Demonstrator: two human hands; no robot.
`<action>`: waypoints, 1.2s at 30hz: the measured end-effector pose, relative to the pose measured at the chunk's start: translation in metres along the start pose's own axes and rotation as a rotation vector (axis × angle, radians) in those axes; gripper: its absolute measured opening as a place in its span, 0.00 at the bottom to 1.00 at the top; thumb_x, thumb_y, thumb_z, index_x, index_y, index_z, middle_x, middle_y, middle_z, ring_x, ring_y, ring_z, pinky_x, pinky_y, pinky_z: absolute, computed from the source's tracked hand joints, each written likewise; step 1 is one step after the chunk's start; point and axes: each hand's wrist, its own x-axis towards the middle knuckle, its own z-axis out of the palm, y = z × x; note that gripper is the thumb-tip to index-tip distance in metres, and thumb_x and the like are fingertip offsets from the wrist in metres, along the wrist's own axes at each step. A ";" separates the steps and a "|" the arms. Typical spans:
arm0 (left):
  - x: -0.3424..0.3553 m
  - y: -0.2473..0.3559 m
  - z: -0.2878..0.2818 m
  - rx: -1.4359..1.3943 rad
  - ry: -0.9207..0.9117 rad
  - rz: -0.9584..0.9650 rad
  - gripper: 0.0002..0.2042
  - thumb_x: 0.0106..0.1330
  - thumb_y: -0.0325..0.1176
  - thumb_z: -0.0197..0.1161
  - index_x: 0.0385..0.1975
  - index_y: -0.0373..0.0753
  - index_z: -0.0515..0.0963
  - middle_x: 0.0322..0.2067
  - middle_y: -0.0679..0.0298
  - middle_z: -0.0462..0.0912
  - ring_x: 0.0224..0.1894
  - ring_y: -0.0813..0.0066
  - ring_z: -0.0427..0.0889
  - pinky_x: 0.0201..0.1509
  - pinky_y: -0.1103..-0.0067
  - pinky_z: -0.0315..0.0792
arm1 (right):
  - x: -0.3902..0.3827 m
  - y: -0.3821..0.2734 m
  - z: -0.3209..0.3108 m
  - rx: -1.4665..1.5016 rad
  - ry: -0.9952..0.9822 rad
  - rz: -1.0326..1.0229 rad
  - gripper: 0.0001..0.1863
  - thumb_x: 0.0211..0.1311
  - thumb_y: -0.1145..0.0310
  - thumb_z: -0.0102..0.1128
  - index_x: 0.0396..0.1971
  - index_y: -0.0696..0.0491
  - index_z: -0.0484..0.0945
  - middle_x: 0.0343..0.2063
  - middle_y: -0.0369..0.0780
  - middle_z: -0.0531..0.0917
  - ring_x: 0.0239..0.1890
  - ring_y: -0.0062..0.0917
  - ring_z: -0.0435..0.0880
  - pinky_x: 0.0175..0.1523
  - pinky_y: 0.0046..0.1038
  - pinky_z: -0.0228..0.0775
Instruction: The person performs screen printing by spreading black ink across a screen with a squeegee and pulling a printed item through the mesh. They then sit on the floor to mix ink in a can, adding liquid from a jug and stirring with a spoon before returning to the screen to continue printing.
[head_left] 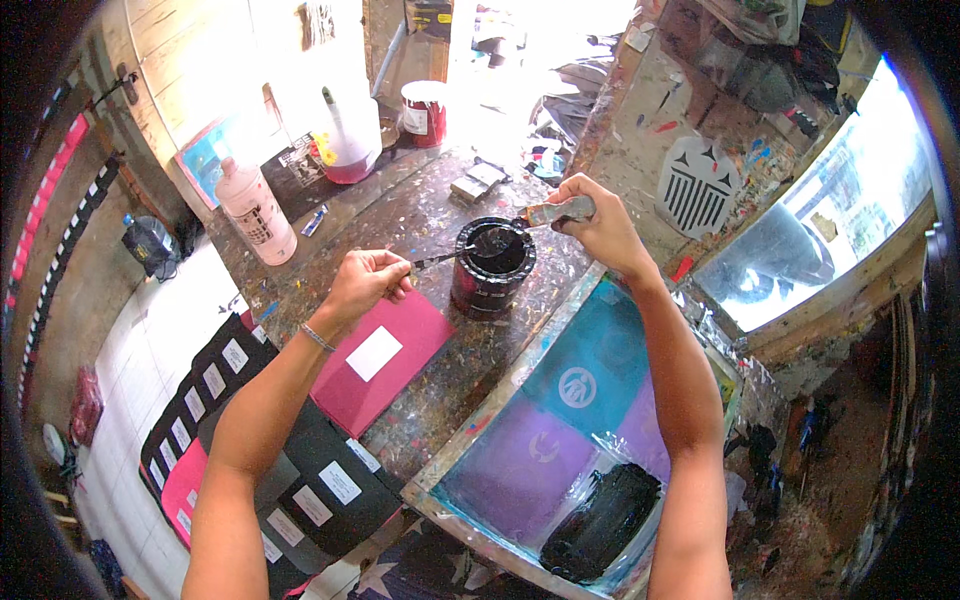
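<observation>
A dark, ink-caked can (482,290) stands on the spattered table (390,200). My left hand (365,285), left of the can, pinches a thin dark tool (432,262) that reaches to its rim. My right hand (598,225) grips a scraper (550,211) over the can, its end dark with ink. Right of the can lies a framed screen (540,430) with blue and purple areas and a thick patch of black ink (600,522). A pink piece (400,355) with a white label lies below my left hand, beside labelled black pieces (315,505).
A pink-filled bottle (255,225), a white container (345,145) and a red-and-white can (423,115) stand toward the back. A small metal object (475,183) lies behind the dark can. A stencil-like piece (698,185) and a bright pane (800,240) are at right.
</observation>
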 end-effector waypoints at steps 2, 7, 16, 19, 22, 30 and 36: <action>-0.002 0.002 0.000 0.011 0.001 0.001 0.07 0.75 0.30 0.64 0.39 0.32 0.83 0.28 0.63 0.87 0.27 0.80 0.83 0.33 0.82 0.78 | 0.001 -0.002 0.001 0.035 -0.021 0.022 0.19 0.51 0.85 0.72 0.43 0.56 0.78 0.44 0.37 0.88 0.50 0.20 0.84 0.57 0.27 0.75; -0.001 0.000 0.001 0.024 0.002 0.005 0.08 0.75 0.30 0.64 0.40 0.31 0.84 0.29 0.63 0.87 0.27 0.80 0.83 0.33 0.82 0.78 | 0.001 -0.006 0.005 -0.010 -0.048 -0.058 0.18 0.51 0.84 0.73 0.42 0.56 0.79 0.42 0.36 0.87 0.48 0.20 0.85 0.55 0.26 0.75; 0.000 -0.005 0.000 0.018 0.001 0.033 0.08 0.75 0.30 0.63 0.39 0.31 0.83 0.29 0.62 0.87 0.28 0.78 0.83 0.34 0.80 0.79 | 0.003 0.001 0.007 -0.102 -0.077 -0.130 0.20 0.47 0.85 0.70 0.43 0.58 0.79 0.41 0.42 0.87 0.47 0.28 0.86 0.55 0.31 0.75; 0.000 -0.004 0.000 0.023 0.006 0.030 0.08 0.76 0.30 0.63 0.39 0.31 0.83 0.29 0.62 0.87 0.28 0.78 0.83 0.34 0.80 0.80 | 0.005 0.007 0.007 -0.153 -0.090 -0.184 0.20 0.45 0.88 0.63 0.42 0.59 0.77 0.42 0.46 0.86 0.50 0.38 0.86 0.58 0.34 0.74; 0.000 -0.007 -0.001 -0.014 -0.009 0.032 0.08 0.76 0.31 0.64 0.39 0.31 0.83 0.29 0.61 0.87 0.28 0.78 0.84 0.35 0.80 0.80 | 0.009 0.010 0.008 -0.259 -0.090 -0.258 0.21 0.43 0.89 0.57 0.42 0.59 0.76 0.44 0.49 0.85 0.56 0.46 0.82 0.64 0.38 0.71; 0.002 -0.010 -0.003 0.014 -0.020 0.053 0.08 0.75 0.31 0.64 0.39 0.32 0.83 0.29 0.61 0.87 0.28 0.78 0.84 0.34 0.80 0.80 | 0.013 0.011 0.012 -0.549 0.092 -0.507 0.20 0.46 0.88 0.55 0.42 0.58 0.76 0.45 0.50 0.84 0.59 0.50 0.78 0.66 0.44 0.69; 0.001 -0.009 -0.004 -0.062 -0.033 -0.012 0.08 0.75 0.32 0.65 0.39 0.33 0.83 0.29 0.63 0.87 0.28 0.80 0.83 0.35 0.80 0.79 | -0.002 0.006 0.011 -0.147 0.116 -0.060 0.21 0.48 0.88 0.67 0.44 0.57 0.76 0.47 0.44 0.86 0.58 0.35 0.84 0.63 0.35 0.73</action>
